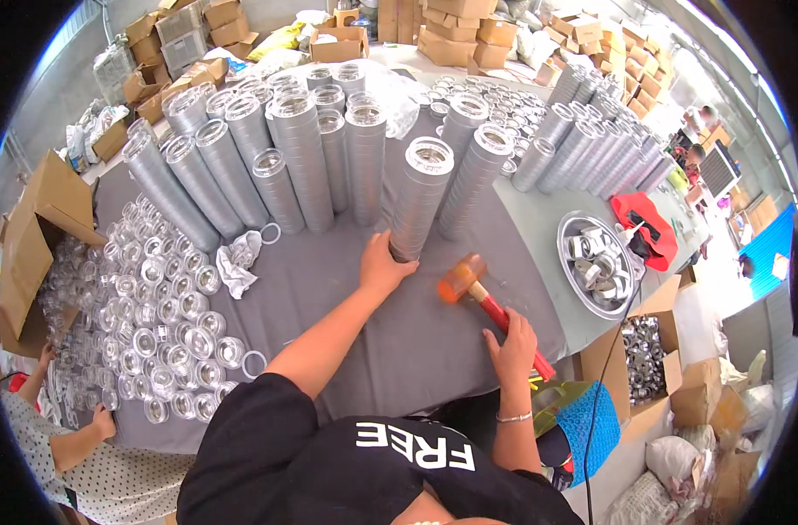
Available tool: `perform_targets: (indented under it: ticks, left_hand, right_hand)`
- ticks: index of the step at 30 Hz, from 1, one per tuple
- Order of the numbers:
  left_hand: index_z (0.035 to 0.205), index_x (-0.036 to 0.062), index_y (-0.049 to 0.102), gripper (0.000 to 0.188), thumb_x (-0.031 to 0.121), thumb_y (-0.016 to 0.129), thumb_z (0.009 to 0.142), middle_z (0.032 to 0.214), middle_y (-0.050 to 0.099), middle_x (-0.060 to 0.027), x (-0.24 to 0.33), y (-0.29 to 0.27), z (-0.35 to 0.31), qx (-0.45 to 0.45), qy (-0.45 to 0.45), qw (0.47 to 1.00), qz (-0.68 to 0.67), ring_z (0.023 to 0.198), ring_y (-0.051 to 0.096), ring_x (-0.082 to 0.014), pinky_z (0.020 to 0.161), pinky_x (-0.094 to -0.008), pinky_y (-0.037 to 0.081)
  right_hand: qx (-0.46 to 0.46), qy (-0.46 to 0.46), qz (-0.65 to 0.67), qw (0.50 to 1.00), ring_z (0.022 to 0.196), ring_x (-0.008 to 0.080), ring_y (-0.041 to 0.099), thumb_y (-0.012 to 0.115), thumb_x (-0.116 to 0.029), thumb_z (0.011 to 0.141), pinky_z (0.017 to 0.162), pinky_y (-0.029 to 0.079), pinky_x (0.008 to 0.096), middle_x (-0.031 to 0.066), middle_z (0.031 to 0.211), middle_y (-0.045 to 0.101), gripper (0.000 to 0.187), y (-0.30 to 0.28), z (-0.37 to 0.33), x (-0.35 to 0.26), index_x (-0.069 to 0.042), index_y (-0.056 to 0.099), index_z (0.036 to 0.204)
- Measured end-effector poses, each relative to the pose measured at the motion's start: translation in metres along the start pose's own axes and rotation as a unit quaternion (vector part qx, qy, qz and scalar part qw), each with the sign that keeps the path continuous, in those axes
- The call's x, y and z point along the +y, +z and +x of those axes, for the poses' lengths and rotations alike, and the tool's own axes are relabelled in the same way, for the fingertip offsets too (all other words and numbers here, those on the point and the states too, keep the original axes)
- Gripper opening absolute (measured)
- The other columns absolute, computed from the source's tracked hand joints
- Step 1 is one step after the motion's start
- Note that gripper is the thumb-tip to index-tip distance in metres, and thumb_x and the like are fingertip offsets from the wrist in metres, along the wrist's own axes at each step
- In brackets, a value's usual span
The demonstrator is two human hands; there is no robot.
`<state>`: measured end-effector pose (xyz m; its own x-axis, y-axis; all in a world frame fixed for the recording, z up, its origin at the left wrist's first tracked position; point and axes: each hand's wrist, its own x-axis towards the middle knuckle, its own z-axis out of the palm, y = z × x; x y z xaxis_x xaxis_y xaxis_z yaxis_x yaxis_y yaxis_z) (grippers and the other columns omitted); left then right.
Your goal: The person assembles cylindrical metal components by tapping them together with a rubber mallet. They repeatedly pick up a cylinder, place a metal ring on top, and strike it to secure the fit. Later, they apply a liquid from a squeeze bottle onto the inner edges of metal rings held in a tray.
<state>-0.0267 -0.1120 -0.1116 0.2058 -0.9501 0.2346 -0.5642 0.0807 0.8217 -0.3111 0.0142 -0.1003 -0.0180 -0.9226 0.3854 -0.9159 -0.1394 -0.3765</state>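
Near the middle of the table a silvery grey ribbed tube (pixel 414 197) stands upright, slightly tilted, with a transparent ring-shaped cap (pixel 429 156) on its top. My left hand (pixel 386 267) is wrapped round the tube's lower end. To its right lies a mallet (pixel 462 278) with an orange translucent head, and its red handle is in my right hand (pixel 513 346). The mallet's head is apart from the tube and close to the tabletop. Just behind the held tube stand other capped ribbed tubes (pixel 478 175).
Many ribbed tubes (pixel 302 157) stand behind and to the left. Transparent caps (pixel 167 306) cover the left side, where another person's hand (pixel 104 422) rests. A metal bowl (pixel 563 262) of shiny parts sits right, beside a red cloth bag (pixel 657 214). An open carton (pixel 670 337) stands below.
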Motion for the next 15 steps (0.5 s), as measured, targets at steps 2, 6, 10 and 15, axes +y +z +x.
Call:
perform_targets:
  ticks: [2, 6, 10, 15]
  left_hand:
    - [0.116, 0.0012, 0.061, 0.064, 0.021, 0.089, 0.063, 0.111, 0.062, -0.0151, 0.001, -0.01, -0.019, -0.018, 0.002, 1.0, -0.014, 0.106, 0.062, -0.0335, 0.09, -0.0429, 0.051]
    - [0.111, 0.0013, 0.063, 0.057, 0.02, 0.089, 0.064, 0.108, 0.062, -0.0151, 0.006, -0.03, -0.057, -0.053, 0.015, 0.998, -0.028, 0.102, 0.063, -0.0336, 0.088, -0.0418, 0.051]
    - [0.122, 0.004, 0.062, 0.064, 0.015, 0.088, 0.065, 0.111, 0.061, -0.0144, 0.009, -0.044, -0.096, -0.07, 0.013, 0.995, -0.062, 0.103, 0.062, -0.0345, 0.09, -0.0436, 0.05]
    - [0.127, 0.0055, 0.06, 0.071, 0.018, 0.09, 0.064, 0.114, 0.06, -0.0136, 0.005, -0.048, -0.122, -0.083, 0.013, 0.996, -0.04, 0.105, 0.06, -0.0334, 0.091, -0.0421, 0.051]
  right_hand:
    - [-0.02, -0.021, -0.013, 1.0, 0.105, 0.0359, 0.061, 0.077, -0.028, 0.082, 0.089, 0.049, 0.0437, 0.0158, 0.113, 0.064, 0.051, 0.012, 0.011, 0.016, -0.006, 0.06, 0.125]
    - [-0.025, -0.046, 0.023, 0.998, 0.09, 0.0296, 0.066, 0.074, -0.027, 0.088, 0.078, 0.053, 0.0407, 0.0135, 0.1, 0.066, 0.043, 0.013, 0.022, 0.026, -0.005, 0.062, 0.123]
    - [-0.096, 0.122, 0.33, 0.931, 0.078, 0.0175, 0.064, 0.068, -0.025, 0.096, 0.071, 0.053, 0.0334, 0.0071, 0.091, 0.065, 0.034, -0.021, 0.018, 0.012, -0.002, 0.063, 0.12]
    - [-0.026, 0.047, 0.549, 0.834, 0.072, 0.011, 0.059, 0.06, -0.026, 0.101, 0.062, 0.05, 0.026, 0.0039, 0.085, 0.062, 0.031, -0.109, 0.042, -0.078, -0.002, 0.06, 0.121]
